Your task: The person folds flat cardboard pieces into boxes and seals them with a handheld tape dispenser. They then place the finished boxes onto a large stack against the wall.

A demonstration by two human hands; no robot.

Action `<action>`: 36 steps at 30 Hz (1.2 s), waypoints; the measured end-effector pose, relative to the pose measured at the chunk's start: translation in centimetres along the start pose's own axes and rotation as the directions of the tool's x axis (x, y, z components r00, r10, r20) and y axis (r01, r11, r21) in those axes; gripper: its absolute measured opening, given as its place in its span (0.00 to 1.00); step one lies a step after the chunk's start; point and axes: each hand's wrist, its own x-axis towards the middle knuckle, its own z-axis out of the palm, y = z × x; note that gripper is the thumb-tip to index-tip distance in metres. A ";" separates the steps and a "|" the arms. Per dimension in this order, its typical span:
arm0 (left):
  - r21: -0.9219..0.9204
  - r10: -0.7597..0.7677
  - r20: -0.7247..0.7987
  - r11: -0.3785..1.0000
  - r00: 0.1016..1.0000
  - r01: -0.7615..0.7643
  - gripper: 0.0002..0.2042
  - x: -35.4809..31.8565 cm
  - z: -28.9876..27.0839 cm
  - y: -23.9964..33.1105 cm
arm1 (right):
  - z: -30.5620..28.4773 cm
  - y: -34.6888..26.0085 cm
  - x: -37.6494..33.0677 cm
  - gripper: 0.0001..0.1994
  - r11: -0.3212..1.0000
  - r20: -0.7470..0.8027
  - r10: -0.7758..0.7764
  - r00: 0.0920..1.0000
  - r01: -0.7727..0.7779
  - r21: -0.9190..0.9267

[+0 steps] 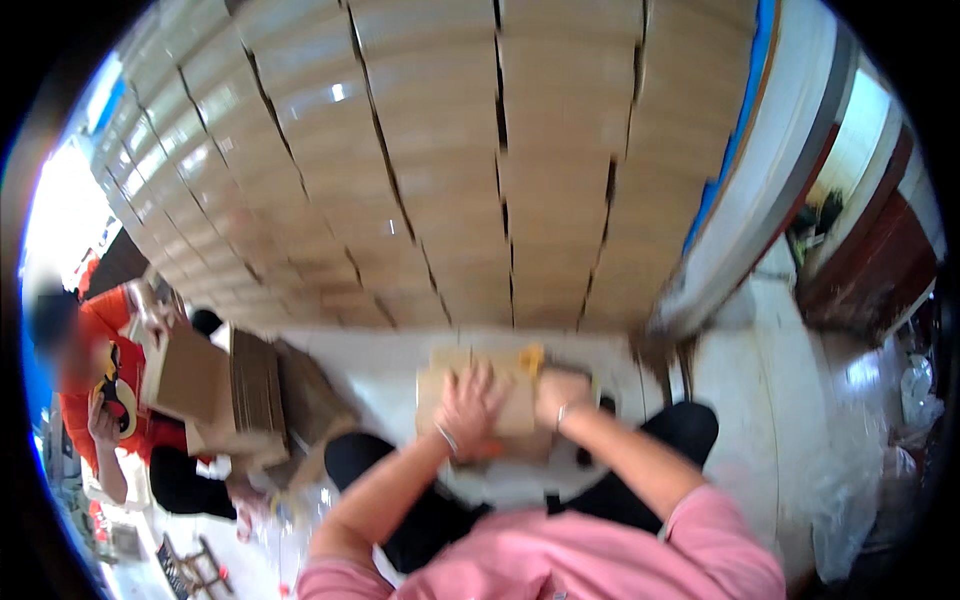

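Note:
A small brown cardboard box (517,412) lies on the floor between my bent knees. My left hand (472,408) rests flat on its top, fingers spread. Against the box's right side, my right hand (562,395) is closed in a fist. A tool with a yellow end (531,358) and a dark edge sticks out past this fist; it looks like a hand-held tape dispenser, though the fingers hide most of it. Something orange shows, blurred, at the box's near edge below my left hand.
A tall wall of stacked cartons (555,200) rises just ahead. At the left, a person in an orange shirt (128,360) handles flattened cardboard (255,385). A white pillar (740,230) stands at the right, with clear plastic bags (845,510) on the floor nearer me.

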 end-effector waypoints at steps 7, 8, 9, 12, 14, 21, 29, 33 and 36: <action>-0.252 0.121 -0.092 0.957 0.988 -0.141 0.46 3.1 -3.5 1.1 | 5.2 2.3 1.1 0.13 0.994 0.197 0.028 0.980 -0.006 -0.112; -0.282 0.109 -0.120 0.949 0.987 -0.139 0.45 2.8 -3.7 0.5 | 5.0 2.4 1.4 0.14 0.991 0.232 0.013 0.973 0.018 -0.132; -0.311 0.086 -0.132 0.942 0.987 -0.124 0.44 2.0 -3.7 -0.4 | 4.3 1.5 1.3 0.15 0.988 0.275 -0.016 0.961 0.057 -0.142; -0.305 -0.046 -0.417 0.948 0.908 -0.092 0.44 0.7 -8.5 -4.1 | 2.6 3.6 2.1 0.16 0.997 0.066 0.043 0.997 -0.038 -0.065; -0.244 -0.125 -0.617 0.969 0.777 -0.037 0.44 -1.1 -15.8 -7.7 | 0.2 5.8 2.8 0.18 0.997 -0.052 0.079 0.995 -0.079 -0.001; 0.303 0.387 -0.920 0.795 -0.055 0.525 0.52 -0.5 -39.5 -26.0 | -1.3 7.4 6.2 0.22 0.995 -0.330 -0.035 0.943 0.062 0.073; 0.175 0.157 -0.985 0.851 0.077 0.495 0.52 10.0 -48.4 -36.5 | 1.2 2.9 12.0 0.24 0.976 0.024 -0.106 0.994 0.099 0.192; 0.219 0.149 -0.975 0.771 0.164 0.599 0.52 12.3 -48.2 -38.0 | 1.9 2.2 14.0 0.24 0.972 0.097 -0.146 0.984 0.125 0.200; 0.158 0.076 -0.983 0.811 0.165 0.563 0.52 14.1 -48.4 -39.5 | 2.1 2.8 15.4 0.24 0.975 0.113 -0.119 0.986 0.095 0.199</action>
